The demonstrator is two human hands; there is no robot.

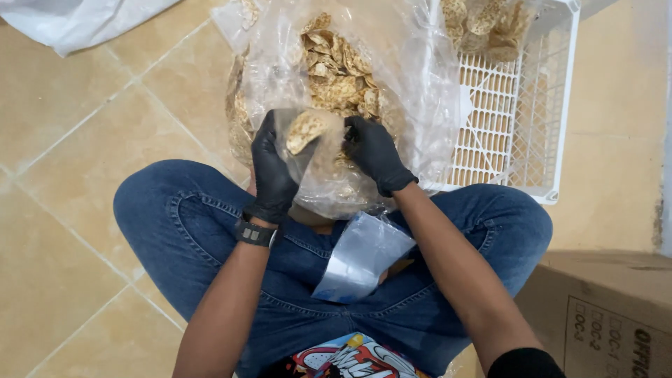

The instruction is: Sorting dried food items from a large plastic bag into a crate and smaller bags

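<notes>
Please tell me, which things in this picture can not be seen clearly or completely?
- Crate: head view, cut by the top edge; its left part is behind the big bag.
- Box: cut by the right and bottom edges.
- Right hand fingertips: hidden in the small bag, which the left hand grips.
- Crackers deep in the big bag: blurred by creased plastic.

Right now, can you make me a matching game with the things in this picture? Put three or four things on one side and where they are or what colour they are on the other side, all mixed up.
Things:
1. gloves
2. crate
3. cardboard box
4. small empty bag

Clues:
A. white, with a grid of holes
B. lying on the lap, on the blue jeans
C. black, worn on both hands
D. brown, at the bottom right corner

Pairs: 1-C, 2-A, 3-D, 4-B
</notes>
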